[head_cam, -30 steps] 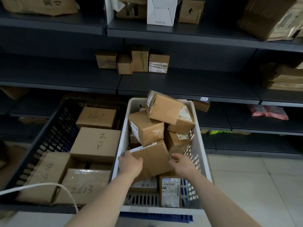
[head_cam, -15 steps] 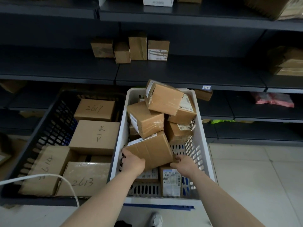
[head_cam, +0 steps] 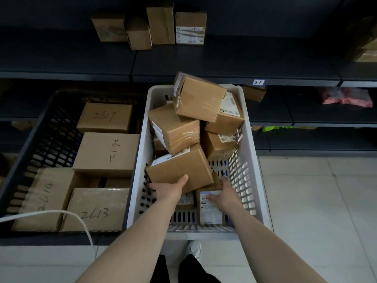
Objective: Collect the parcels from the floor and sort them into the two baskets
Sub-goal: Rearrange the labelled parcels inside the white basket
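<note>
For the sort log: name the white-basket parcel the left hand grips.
The large tilted parcel at the near end of the pile; only it bears the thumb of the left hand.

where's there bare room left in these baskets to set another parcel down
White basket: bare mesh along the right wall, between the right hand, the tilted parcel that the left hand holds and the stack behind. Its far half is piled above the rim. Black basket: boxes fill it wall to wall; only flat tops like box 2613 are free.

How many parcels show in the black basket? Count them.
4: parcel 2617 at the back, middle parcel, parcel 2614 front left, parcel 2613 front right. Others may hide beneath.
</note>
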A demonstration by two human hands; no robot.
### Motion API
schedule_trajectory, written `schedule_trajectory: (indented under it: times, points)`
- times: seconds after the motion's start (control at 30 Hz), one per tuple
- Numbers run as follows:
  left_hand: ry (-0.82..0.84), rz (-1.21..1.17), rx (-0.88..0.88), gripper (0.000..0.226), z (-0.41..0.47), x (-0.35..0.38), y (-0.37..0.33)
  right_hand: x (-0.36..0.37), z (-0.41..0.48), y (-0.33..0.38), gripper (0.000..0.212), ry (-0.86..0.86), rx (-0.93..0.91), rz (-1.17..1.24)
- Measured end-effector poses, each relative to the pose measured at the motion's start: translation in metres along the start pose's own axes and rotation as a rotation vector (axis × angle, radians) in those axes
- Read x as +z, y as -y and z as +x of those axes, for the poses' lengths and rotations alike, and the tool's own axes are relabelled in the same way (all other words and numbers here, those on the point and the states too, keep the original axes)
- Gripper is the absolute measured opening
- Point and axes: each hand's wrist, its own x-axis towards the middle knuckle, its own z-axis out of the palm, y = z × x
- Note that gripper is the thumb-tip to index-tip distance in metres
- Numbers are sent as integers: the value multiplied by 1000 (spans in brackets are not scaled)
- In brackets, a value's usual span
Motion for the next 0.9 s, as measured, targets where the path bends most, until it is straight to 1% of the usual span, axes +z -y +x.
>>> schedule_trajectory:
  times: [0.1,0.2,0.3,0.4,0.5,0.53,0.63,0.7,0.77,0.9]
  points:
    - [-29,4,-13,124,2,4,0,-1,4,-3,68,-12,34,16]
    - [-48,28,-6,124,3,7,1,-2,11,-4,60,-17,58,-35]
    - [-60,39,7,123,2,7,0,-1,15,-2,58,-40,71,-46]
    - [-66,58,24,123,1,7,-1,1,13,-2,58,-107,91,17]
    - [-72,68,24,123,0,5,-2,5,11,-5,63,-145,81,48]
    - [-72,67,24,123,-1,5,-2,6,9,-4,69,-139,71,37]
    - [-73,59,28,121,-2,4,-4,11,5,2,97,-107,82,-10]
    - [-74,49,28,120,-1,3,-4,17,5,4,104,-104,97,-59]
    - [-70,46,30,121,1,4,-4,20,6,5,103,-113,96,-114]
    - [-55,49,38,122,3,5,-5,23,10,5,91,-135,64,-139]
